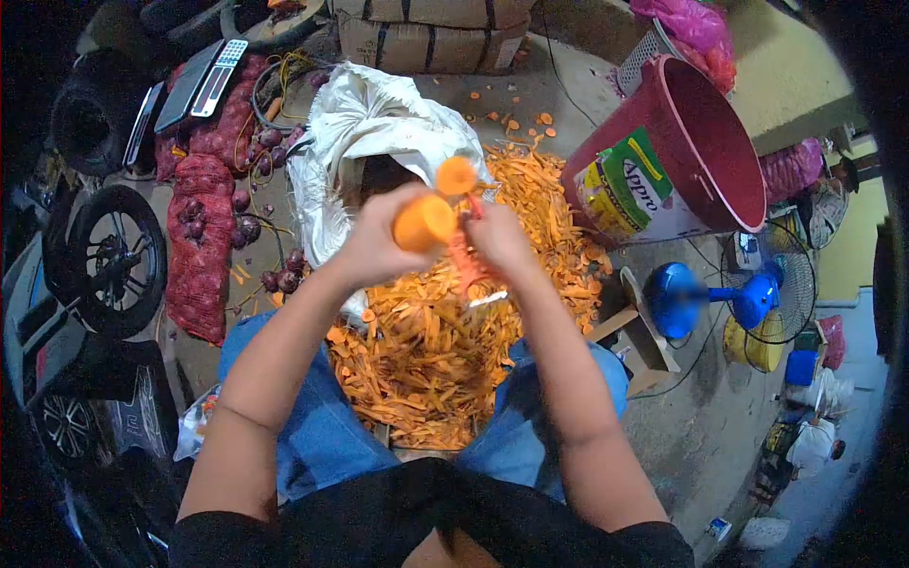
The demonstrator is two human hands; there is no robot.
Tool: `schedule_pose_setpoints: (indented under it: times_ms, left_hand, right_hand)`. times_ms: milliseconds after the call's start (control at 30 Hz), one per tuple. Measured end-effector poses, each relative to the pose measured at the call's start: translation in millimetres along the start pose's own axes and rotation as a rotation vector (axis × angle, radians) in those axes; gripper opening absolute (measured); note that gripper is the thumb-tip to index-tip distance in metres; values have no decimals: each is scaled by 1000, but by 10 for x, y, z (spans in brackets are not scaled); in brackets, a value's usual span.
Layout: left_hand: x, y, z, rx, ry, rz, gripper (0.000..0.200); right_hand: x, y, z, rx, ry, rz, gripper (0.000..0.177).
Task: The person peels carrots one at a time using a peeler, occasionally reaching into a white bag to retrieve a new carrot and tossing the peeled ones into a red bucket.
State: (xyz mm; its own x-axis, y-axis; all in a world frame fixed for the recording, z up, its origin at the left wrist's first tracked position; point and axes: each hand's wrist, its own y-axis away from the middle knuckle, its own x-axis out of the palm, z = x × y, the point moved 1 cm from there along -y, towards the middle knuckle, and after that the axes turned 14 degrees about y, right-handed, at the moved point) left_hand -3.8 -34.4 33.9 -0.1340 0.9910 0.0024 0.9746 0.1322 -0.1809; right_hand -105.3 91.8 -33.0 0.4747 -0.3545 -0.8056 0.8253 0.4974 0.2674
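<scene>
In the head view, the left hand (390,237) is curled around a peeled carrot (423,223) at the centre of the frame. Just right of it, the right hand (496,241), blurred, is closed on a red tool (464,263). Below both, a heap of orange peelings (426,350) covers the floor (701,417) between the knees. A white sack (379,114) lies above; a red tub (663,156) stands at upper right, and onion sacks (201,251) lie at upper left.
</scene>
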Motion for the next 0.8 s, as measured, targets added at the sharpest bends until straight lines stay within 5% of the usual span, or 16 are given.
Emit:
schedule_pose_setpoints:
  times_ms: [67, 200, 300, 533, 633, 700, 800]
  left_hand:
    - [101, 86, -213, 4, 127, 226, 43]
    - [-15, 23, -114, -26, 344, 71, 58]
    - [8, 16, -105, 166, 265, 36, 55]
    - [-97, 44, -23, 109, 267, 99, 41]
    - [-53, 39, -26, 57, 207, 43, 38]
    - [5, -12, -18, 147, 130, 63, 33]
    - [91, -20, 23, 134, -332, 241, 34]
  right_hand:
    - [-40, -119, -182, 64, 47, 11, 20]
    - [135, -99, -148, 48, 69, 60, 21]
    - [376, -9, -59, -67, -55, 164, 19]
    - [397, 93, 206, -233, -29, 223, 17]
    - [426, 122, 260, -212, -297, 319, 16]
    - [456, 191, 300, -104, -895, 512, 17]
    - [250, 367, 481, -244, -1041, 500, 23]
